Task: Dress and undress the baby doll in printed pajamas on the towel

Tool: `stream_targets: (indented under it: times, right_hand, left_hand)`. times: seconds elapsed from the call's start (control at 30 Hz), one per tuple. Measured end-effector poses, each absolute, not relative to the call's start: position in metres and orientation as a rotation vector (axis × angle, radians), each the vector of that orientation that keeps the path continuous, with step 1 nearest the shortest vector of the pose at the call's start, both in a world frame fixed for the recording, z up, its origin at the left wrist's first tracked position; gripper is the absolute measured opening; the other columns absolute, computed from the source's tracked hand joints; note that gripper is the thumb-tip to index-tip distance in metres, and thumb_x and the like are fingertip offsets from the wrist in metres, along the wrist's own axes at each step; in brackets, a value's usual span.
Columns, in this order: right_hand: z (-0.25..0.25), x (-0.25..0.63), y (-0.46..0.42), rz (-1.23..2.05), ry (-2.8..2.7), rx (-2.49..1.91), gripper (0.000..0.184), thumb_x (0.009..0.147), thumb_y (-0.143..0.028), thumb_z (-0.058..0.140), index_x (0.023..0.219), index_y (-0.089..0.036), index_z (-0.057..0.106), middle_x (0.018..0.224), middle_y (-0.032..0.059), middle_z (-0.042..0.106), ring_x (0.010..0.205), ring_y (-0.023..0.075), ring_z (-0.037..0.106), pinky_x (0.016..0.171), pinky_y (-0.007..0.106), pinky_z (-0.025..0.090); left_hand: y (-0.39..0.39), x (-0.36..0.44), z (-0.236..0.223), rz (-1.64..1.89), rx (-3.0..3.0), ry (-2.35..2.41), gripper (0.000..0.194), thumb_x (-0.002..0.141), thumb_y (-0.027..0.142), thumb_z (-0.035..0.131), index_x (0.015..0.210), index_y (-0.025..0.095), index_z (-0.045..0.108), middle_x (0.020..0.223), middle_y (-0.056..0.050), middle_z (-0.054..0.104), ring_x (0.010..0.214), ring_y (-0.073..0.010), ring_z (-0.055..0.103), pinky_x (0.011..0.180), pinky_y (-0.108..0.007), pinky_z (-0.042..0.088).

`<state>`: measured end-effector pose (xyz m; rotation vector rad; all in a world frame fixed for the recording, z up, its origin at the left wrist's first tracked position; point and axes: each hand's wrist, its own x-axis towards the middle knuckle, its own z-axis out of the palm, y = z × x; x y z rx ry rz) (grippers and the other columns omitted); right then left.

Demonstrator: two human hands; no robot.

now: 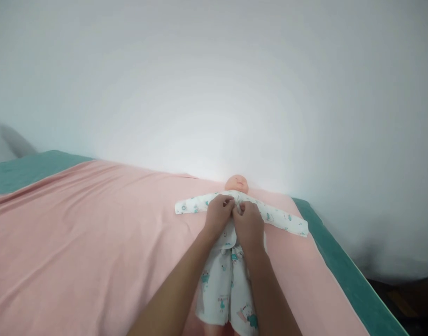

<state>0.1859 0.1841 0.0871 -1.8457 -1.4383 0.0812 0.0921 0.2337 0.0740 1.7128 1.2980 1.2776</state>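
A baby doll [236,183] lies on its back on a pink sheet [94,242], head toward the wall, arms spread wide. It wears a white romper [224,280] printed with small teal figures. My left hand [218,214] and my right hand [248,223] meet on the doll's chest just below the neck. Both have their fingers curled and pinch the romper's front at the collar. My forearms cover much of the doll's trunk.
The pink sheet covers a teal mattress [343,270], whose edge shows on the right and at the far left. A plain white wall [214,84] rises right behind the doll's head. Dark floor [406,298] lies beyond the mattress's right edge.
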Motion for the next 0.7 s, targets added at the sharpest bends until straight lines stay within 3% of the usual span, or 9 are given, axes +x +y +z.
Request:
stream_targets:
  times: [0.17,0.4,0.7]
  right_hand:
    - [0.086,0.194,0.185,0.228,-1.387,-1.733,0.019,0.082,-0.033,0.048,0.079,-0.02,0.061,0.082,0.0049,0.065,0.077,0.0198,0.056,0.069,0.031,0.038]
    - [0.086,0.212,0.184,0.615,-1.193,-1.524,0.03,0.075,-0.041,0.057,0.089,-0.018,0.07,0.082,0.0036,0.07,0.074,0.0198,0.059,0.066,0.03,0.042]
    - [0.089,0.214,0.182,0.706,-1.247,-1.446,0.031,0.074,-0.037,0.061,0.095,-0.017,0.072,0.092,0.0056,0.072,0.081,0.0206,0.061,0.071,0.031,0.044]
  left_hand:
    - [0.232,0.093,0.076,1.249,1.723,1.262,0.014,0.081,0.023,0.06,0.088,0.02,0.071,0.092,-0.004,0.072,0.086,-0.0168,0.064,0.083,-0.03,0.049]
    - [0.227,0.089,0.083,1.204,1.629,1.141,0.01,0.079,0.024,0.061,0.079,0.02,0.07,0.083,-0.001,0.072,0.08,-0.016,0.064,0.078,-0.028,0.047]
    - [0.226,0.089,0.084,1.207,1.609,1.123,0.01,0.079,0.023,0.061,0.079,0.02,0.07,0.083,-0.001,0.073,0.08,-0.0159,0.065,0.077,-0.028,0.047]
